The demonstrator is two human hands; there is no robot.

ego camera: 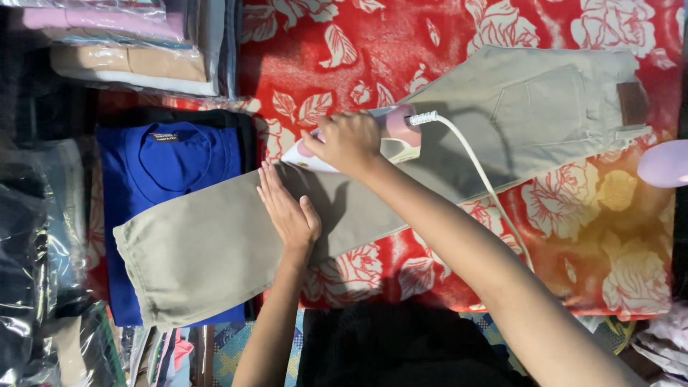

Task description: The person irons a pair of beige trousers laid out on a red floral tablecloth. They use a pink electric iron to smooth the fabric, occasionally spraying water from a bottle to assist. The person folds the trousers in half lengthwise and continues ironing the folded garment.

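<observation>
A pair of beige trousers [215,236] lies stretched across a red blanket with white flowers [401,50]. My left hand [287,211] rests flat on the trouser leg, fingers together, pressing the cloth down. My right hand [347,140] grips the handle of a white and pink iron [390,140], which sits on the trousers just beyond my left hand. The iron's white cord [476,172] trails back over the trousers toward me. The trouser hem overlaps a folded blue shirt [168,161].
Folded clothes in clear plastic bags [122,43] are stacked at the far left. More bagged garments [29,236] lie along the left side. A pale lilac rounded object [663,163] shows at the right edge. Dark cloth [387,344] covers my lap.
</observation>
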